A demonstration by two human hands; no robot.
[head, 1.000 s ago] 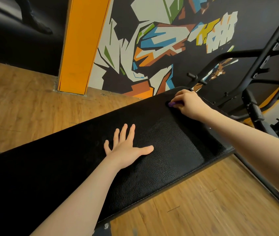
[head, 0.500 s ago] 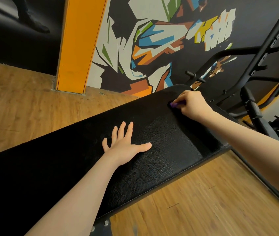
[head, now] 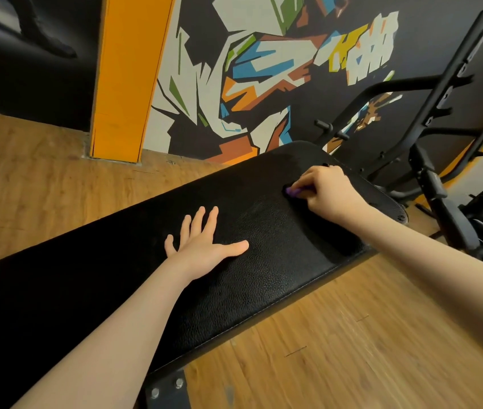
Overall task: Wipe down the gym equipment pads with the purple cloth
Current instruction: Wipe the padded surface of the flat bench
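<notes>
We see a black pad running diagonally over wood floor, mural wall behind. Left hand lies flat; right hand grips the cloth, seemingly bunched.

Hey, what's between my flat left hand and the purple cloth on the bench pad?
Only bare black bench pad in the head view, between the left hand and the purple cloth, which the right hand holds.

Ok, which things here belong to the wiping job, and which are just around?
In the job: purple cloth, black bench pad, right hand gripping the cloth, left hand flat on the pad.
Just around: black rack, orange pillar, wall mural.
</notes>
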